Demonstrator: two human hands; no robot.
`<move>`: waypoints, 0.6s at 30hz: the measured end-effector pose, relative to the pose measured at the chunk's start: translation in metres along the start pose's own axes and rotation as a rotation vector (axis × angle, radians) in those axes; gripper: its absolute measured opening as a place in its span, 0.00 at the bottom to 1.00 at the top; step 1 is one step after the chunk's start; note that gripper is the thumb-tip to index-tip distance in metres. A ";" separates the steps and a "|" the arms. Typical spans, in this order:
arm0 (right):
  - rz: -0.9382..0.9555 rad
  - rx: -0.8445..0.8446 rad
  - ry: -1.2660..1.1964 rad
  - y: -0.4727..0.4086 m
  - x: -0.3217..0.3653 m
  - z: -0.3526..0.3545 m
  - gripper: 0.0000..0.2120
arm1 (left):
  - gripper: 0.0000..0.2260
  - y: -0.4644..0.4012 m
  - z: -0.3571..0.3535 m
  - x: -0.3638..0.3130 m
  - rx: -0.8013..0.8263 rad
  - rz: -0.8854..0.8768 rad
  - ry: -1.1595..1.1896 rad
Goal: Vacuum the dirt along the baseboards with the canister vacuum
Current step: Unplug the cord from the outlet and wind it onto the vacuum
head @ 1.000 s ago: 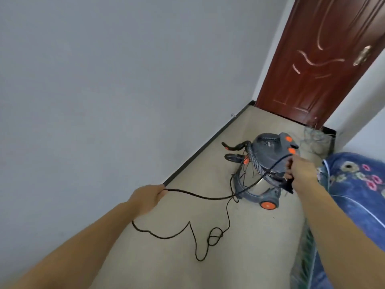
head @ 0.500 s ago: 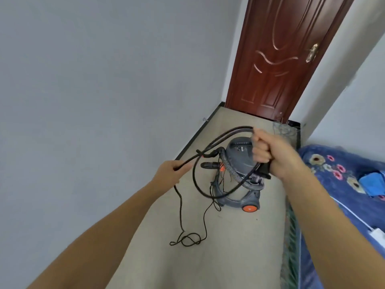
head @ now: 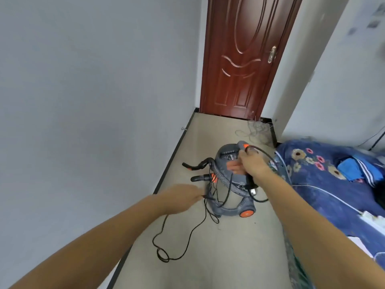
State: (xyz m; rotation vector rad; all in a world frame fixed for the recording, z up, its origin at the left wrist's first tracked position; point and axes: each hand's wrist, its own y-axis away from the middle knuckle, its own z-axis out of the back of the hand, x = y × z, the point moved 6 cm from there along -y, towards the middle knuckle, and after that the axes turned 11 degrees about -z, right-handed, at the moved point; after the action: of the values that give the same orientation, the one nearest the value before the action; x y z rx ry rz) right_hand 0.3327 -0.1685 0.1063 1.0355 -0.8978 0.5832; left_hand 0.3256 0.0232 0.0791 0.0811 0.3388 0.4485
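Grey-and-orange canister vacuum (head: 231,184), black cord (head: 188,240), floral blue bedspread (head: 325,174)

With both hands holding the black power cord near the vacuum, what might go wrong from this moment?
1. The power cord lies in loose loops on the floor near the person; a foot may catch in it.
2. Cord strands hang across the ribbed hose of the canister vacuum, so pulling with the left hand or right hand may tangle them or tip the canister.

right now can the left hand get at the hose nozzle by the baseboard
Probably yes: the left hand sits just short of the hose nozzle, open floor between, but it pinches the power cord, so it must let go first.
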 end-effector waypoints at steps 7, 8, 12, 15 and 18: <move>0.265 0.064 0.432 0.045 0.034 -0.026 0.20 | 0.18 -0.035 0.078 0.038 -0.565 0.150 0.445; 0.213 0.126 0.250 0.047 0.041 -0.011 0.20 | 0.18 -0.033 0.075 0.050 -0.589 0.178 0.561; 0.157 0.068 -0.333 0.027 0.069 0.080 0.17 | 0.19 -0.012 0.037 0.102 -0.608 0.316 0.724; 0.052 -0.079 -0.813 -0.020 0.052 0.146 0.19 | 0.17 -0.005 0.000 0.132 -0.486 0.424 0.588; -0.104 -0.347 -0.857 -0.066 0.014 0.181 0.18 | 0.09 -0.027 -0.007 0.121 -0.326 0.334 0.367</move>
State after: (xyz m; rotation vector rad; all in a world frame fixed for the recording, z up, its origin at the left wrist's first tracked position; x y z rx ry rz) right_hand 0.3279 -0.3603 0.1265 1.0007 -1.6118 -0.1459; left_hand 0.4369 0.0516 0.0321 -0.2698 0.6113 0.8478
